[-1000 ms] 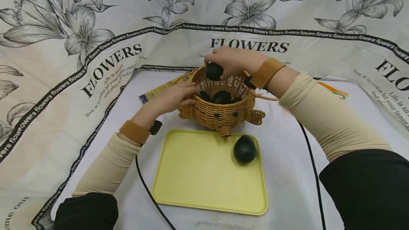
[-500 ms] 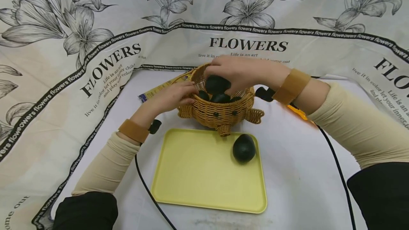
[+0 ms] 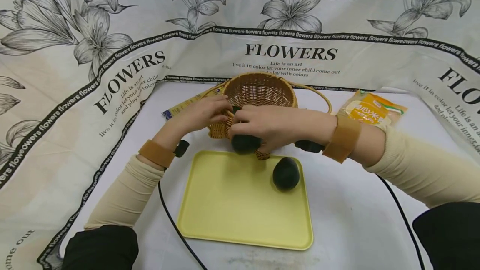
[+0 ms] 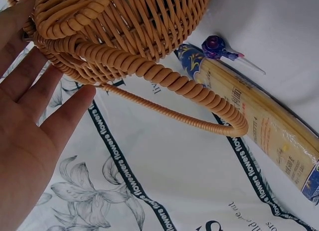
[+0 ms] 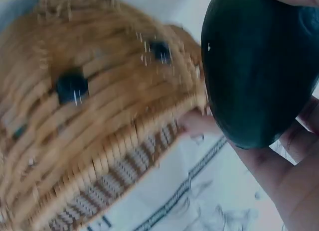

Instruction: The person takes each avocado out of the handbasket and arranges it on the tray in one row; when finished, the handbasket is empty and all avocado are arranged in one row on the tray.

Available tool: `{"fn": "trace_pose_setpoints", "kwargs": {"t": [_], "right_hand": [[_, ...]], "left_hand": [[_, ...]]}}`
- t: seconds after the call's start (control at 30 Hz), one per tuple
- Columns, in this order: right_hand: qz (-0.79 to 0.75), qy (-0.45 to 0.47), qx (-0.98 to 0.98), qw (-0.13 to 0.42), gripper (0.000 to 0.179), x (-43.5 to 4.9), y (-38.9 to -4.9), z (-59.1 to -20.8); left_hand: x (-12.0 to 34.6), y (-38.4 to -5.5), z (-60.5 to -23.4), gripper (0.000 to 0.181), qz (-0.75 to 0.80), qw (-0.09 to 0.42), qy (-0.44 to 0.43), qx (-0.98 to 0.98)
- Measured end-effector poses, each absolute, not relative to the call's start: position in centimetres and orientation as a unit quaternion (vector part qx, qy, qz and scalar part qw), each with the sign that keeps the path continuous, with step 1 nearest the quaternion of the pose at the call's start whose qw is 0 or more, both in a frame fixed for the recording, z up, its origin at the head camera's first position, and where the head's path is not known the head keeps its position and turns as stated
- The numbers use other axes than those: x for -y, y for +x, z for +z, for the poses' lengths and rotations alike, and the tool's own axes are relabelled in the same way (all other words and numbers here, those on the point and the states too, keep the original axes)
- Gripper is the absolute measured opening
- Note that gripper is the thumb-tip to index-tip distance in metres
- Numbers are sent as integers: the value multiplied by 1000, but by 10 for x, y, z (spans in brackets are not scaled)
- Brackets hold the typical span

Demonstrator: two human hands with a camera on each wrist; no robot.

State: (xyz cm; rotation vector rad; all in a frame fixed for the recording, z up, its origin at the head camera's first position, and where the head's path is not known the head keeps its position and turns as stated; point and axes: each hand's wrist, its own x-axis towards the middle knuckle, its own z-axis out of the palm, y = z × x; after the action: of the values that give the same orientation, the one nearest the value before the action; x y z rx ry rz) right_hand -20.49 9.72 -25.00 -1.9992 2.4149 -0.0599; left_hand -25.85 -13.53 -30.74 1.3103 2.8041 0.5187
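My right hand grips a dark green avocado in front of the wicker basket, above the far edge of the yellow tray. In the right wrist view the smooth avocado hangs from the fingers beside the basket's animal face. My left hand holds the basket's left rim, and in the left wrist view its fingertips reach the woven rim by the handle. A second avocado lies on the tray's far right corner. Most of the basket's inside is hidden behind my right hand.
A long yellow noodle packet lies left of the basket, with a small purple-wrapped lollipop beside it. An orange and clear food bag is behind my right forearm. Black cables trail from both wrists across the white table.
My right hand has lifted an avocado out of the basket and brought it forward to the tray's far edge. The left hand stays at the rim.
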Motion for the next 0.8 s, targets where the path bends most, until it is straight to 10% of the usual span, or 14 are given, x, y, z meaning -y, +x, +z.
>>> {"fn": "trace_pose_setpoints", "kwargs": {"t": [0.8], "right_hand": [[83, -705, -704, 22, 58, -82, -190, -331]], "left_hand": [[135, -257, -307, 28, 155, 15, 404, -902]]}}
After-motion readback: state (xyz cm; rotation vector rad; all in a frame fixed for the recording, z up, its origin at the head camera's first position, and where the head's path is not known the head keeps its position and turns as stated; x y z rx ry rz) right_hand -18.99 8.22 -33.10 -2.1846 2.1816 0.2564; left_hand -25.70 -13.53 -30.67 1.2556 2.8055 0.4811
